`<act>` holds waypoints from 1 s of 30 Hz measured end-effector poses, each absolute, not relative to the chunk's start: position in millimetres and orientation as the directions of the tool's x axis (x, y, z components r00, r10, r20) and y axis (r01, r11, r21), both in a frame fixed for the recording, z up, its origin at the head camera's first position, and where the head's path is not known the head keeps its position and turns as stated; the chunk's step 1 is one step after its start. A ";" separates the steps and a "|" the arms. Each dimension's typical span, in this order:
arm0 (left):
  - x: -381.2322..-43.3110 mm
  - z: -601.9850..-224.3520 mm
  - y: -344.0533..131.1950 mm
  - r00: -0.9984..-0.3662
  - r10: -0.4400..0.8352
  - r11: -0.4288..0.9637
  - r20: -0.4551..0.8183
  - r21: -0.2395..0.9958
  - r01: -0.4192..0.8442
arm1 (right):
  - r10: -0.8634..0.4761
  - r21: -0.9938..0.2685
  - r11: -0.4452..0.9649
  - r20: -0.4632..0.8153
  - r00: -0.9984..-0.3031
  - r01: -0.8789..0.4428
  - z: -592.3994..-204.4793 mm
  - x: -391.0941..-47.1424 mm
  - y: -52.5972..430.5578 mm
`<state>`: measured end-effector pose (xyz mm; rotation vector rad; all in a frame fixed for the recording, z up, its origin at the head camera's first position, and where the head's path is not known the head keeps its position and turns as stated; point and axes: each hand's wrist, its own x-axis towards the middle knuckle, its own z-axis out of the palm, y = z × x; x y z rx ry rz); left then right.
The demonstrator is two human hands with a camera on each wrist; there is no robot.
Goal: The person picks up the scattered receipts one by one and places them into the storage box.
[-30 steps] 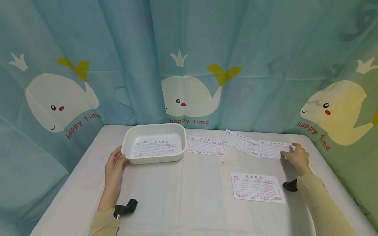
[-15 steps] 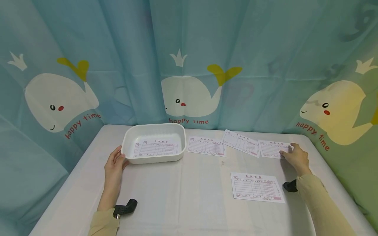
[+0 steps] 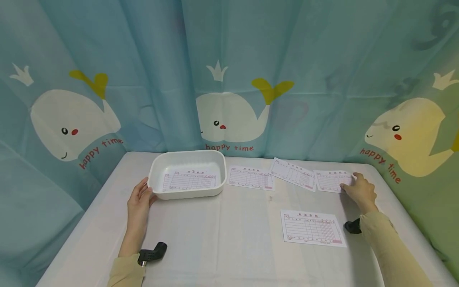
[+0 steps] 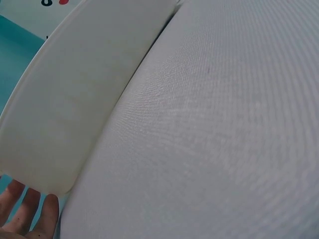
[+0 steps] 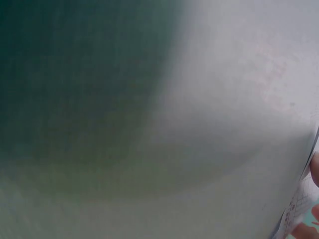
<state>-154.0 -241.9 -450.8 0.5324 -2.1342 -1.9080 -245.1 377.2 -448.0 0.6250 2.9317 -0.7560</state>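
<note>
In the head view, my left hand [image 3: 139,203] holds the near left corner of a white plastic tray [image 3: 190,194]. Fingers [image 4: 47,214] touch the tray's wall in the left wrist view. Two or more overlapping receipt slips [image 3: 191,181] lie inside the tray. At the far right, my right hand [image 3: 363,193] pinches the right end of a printed receipt slip [image 3: 330,181], which bows slightly there. The right wrist view is mostly blurred, with fingertips [image 5: 315,169] and a bit of printed paper [image 5: 299,199] at its right edge.
Along the back of the white-covered table [image 3: 236,239] lie another slip [image 3: 251,178] beside the tray and a tilted slip [image 3: 292,174]. A further slip [image 3: 313,228] lies nearer, left of the right sleeve [image 3: 391,247]. A whale-print curtain [image 3: 229,48] surrounds the table.
The right end of the slip under my right hand now bows up slightly, and the right fingers have shifted a little. My left hand and the tray have stayed in place.
</note>
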 end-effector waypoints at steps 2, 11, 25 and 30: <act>-153.8 -450.7 -241.9 -0.909 -0.412 0.090 -0.069 0.989 -0.116 | 0.384 -0.456 0.796 -0.129 -0.915 0.398 -449.1 -245.8 376.4; -154.3 -450.5 -241.5 -0.905 -0.420 0.097 -0.071 0.988 -0.123 | 0.432 -0.475 0.785 -0.041 -0.901 0.398 -451.4 -248.6 374.2; -154.3 -450.0 -240.9 -0.909 -0.411 0.104 -0.068 0.987 -0.120 | 0.494 -0.563 0.688 -0.099 -0.864 0.458 -449.8 -242.7 375.9; -155.3 -451.2 -241.5 -0.903 -0.423 0.071 -0.077 0.991 -0.117 | 0.504 -0.579 0.673 -0.097 -0.858 0.461 -450.8 -242.5 377.1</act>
